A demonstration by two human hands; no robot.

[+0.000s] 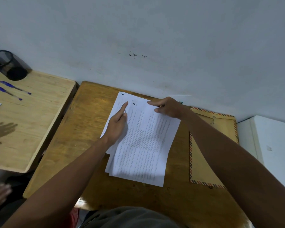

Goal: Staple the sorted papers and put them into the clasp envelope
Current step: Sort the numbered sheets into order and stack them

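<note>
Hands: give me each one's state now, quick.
Left hand: open, index finger pressing the papers.
Right hand: open, fingers resting on the papers' top edge.

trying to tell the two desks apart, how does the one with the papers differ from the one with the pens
The darker desk is a deep orange-brown; the lighter desk on its left is pale wood. The darker desk holds the papers and the envelope, under the left hand and right hand; the lighter desk holds two pens and a black mesh cup. Both are wooden with rounded corners and stand against the wall.
</note>
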